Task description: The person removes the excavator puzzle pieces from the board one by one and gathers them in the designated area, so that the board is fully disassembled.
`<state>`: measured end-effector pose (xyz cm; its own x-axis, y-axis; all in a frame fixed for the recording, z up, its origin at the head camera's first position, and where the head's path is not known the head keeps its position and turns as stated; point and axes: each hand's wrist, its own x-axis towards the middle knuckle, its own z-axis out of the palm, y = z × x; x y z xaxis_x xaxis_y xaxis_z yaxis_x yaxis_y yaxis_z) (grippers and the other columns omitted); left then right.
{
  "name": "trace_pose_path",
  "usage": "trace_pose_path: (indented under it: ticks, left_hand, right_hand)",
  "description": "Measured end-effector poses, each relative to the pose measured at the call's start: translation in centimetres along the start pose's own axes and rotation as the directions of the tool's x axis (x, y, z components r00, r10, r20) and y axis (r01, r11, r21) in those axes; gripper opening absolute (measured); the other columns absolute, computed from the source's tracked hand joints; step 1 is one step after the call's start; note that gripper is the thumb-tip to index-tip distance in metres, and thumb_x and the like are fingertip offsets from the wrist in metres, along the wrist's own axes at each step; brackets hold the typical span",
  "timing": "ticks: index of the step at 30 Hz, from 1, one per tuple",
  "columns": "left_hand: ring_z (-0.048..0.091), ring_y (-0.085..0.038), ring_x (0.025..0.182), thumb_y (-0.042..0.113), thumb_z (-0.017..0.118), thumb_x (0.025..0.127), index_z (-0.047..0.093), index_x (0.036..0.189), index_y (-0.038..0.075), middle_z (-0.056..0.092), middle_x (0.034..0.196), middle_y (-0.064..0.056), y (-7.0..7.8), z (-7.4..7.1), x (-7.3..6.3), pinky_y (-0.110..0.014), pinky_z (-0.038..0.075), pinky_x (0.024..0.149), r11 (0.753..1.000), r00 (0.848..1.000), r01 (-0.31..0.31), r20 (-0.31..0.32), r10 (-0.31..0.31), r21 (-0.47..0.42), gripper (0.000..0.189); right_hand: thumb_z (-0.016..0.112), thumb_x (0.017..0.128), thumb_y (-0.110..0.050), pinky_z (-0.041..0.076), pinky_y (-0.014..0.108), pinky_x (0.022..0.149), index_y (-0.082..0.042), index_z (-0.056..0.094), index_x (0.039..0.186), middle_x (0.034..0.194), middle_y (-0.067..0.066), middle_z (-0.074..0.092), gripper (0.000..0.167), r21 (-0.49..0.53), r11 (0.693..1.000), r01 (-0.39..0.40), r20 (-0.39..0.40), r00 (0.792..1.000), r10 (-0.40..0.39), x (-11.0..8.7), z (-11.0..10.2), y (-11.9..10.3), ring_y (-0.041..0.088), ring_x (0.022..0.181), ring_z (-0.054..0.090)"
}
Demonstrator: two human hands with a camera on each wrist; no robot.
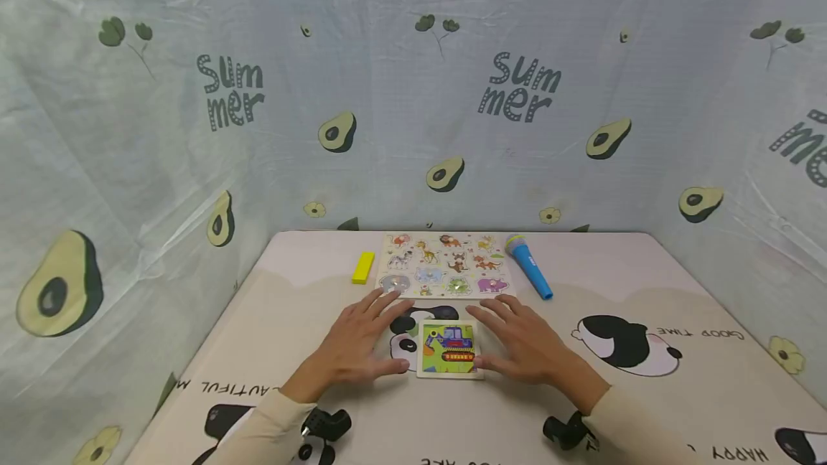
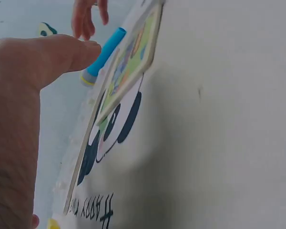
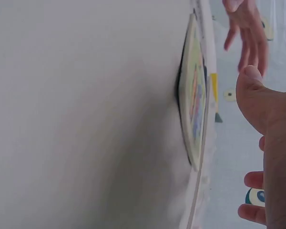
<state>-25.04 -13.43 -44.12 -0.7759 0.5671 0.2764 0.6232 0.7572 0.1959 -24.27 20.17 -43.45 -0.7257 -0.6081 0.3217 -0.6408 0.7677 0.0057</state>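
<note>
A small square picture puzzle (image 1: pixel 449 350) with a blue and orange excavator on green lies flat on the table, between both hands. To its left, my left hand (image 1: pixel 362 336) hovers with fingers spread and nothing in it. My right hand (image 1: pixel 520 336) mirrors it on the right, fingers apart and holding nothing; its thumb tip overlaps the puzzle's right edge in the head view. The right wrist view shows that thumb (image 3: pixel 251 78) apart from the puzzle (image 3: pixel 193 95). In the left wrist view the left thumb (image 2: pixel 71 55) also stands off the board.
Behind the puzzle lies a larger animal peg board (image 1: pixel 442 258). A yellow block (image 1: pixel 363 268) sits at its left, a blue toy microphone (image 1: pixel 533 275) at its right. Avocado-printed sheets (image 1: pixel 388 56) enclose the panda-patterned table (image 1: pixel 646 407) at the back and sides.
</note>
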Motion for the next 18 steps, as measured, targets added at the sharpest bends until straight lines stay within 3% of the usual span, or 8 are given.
trace_pose_path:
  ticks: [7, 12, 18]
  left_hand:
    - [0.030, -0.031, 0.151, 0.071, 0.063, 0.081, 0.037, 0.157, 0.028, 0.041, 0.159, -0.001, 0.6, 0.5, 0.7, -0.061, 0.030, 0.113, 0.992, 0.998, 0.060, 0.036, -0.056, -0.112, 0.091]
    - [0.033, -0.028, 0.149, 0.071, 0.068, 0.077, 0.042, 0.155, 0.026, 0.047, 0.156, 0.002, 0.9, 1.2, 1.2, -0.058, 0.028, 0.116, 0.984, 0.994, 0.097, 0.073, -0.087, -0.148, 0.094]
    - [0.034, -0.025, 0.146, 0.071, 0.070, 0.075, 0.048, 0.151, 0.025, 0.052, 0.149, 0.004, 1.0, 2.2, 2.0, -0.057, 0.027, 0.116, 0.983, 0.994, 0.076, 0.089, -0.062, -0.165, 0.092]
  right_hand:
    - [0.065, 0.089, -0.063, 0.040, 0.056, 0.108, -0.021, 0.050, 0.149, 0.147, 0.004, 0.054, 0.075, 0.106, 0.993, -0.061, 0.064, 0.996, 0.054, 1.7, 0.8, -1.2, 0.030, 0.136, 0.045]
    - [0.071, 0.089, -0.054, 0.045, 0.051, 0.104, -0.017, 0.056, 0.143, 0.139, 0.003, 0.058, 0.066, 0.197, 0.973, -0.122, 0.073, 0.991, 0.110, 3.1, 1.6, -2.4, 0.026, 0.126, 0.048]
    - [0.072, 0.092, -0.044, 0.047, 0.047, 0.101, -0.014, 0.061, 0.137, 0.132, 0.004, 0.060, 0.056, 0.292, 0.945, -0.145, 0.098, 0.988, 0.121, 4.4, 2.6, -3.2, 0.021, 0.117, 0.047]
